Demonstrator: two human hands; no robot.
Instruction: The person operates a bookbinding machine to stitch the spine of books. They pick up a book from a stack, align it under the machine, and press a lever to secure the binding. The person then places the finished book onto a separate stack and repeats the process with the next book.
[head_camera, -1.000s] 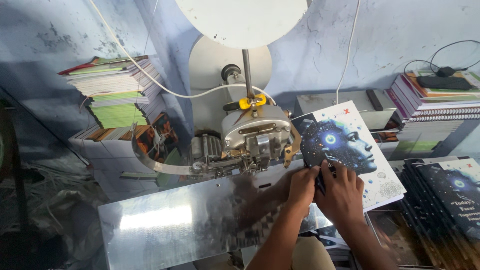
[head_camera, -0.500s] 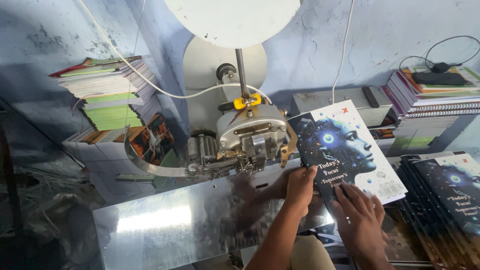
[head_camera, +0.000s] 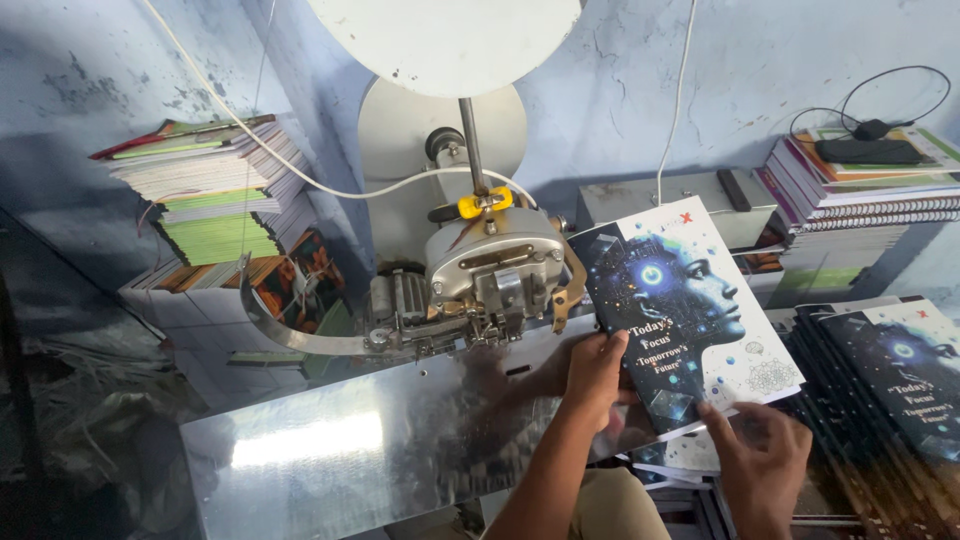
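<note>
The notebook (head_camera: 690, 310) is pinched at its spine edge by the left hand (head_camera: 595, 365) and at its lower corner by the right hand (head_camera: 760, 450), beside the stitching machine (head_camera: 480, 280); a finished-looking stack (head_camera: 890, 380) lies right.

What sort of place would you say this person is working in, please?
Probably a small bookbinding or notebook workshop: a metal stitching machine on a steel table, stacks of notebooks along the wall, and both hands holding a printed booklet.
</note>
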